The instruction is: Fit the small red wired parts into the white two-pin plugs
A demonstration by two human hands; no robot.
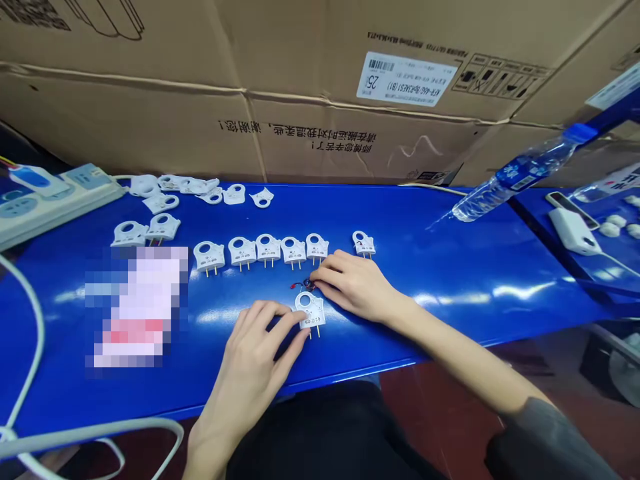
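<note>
A white plastic plug housing (316,311) with a round hole and two brass pins lies near the front of the blue table. My left hand (263,347) pinches its lower left edge between thumb and index finger. Just behind the housing, my right hand (353,283) has its fingertips closed on a small dark part with thin red and black wires (307,285). Its exact kind is partly hidden by the fingers. Behind my hands stands a row of several similar housings (269,247) with pins toward me, and one more housing (363,243) sits apart to the right.
Loose white plastic pieces (189,185) lie at the back left, near a white power strip (55,200). A blurred pink-and-white item (145,300) is on the left. A water bottle (520,173) leans at the right, near a white charger (575,231). Cardboard boxes (300,80) wall off the back.
</note>
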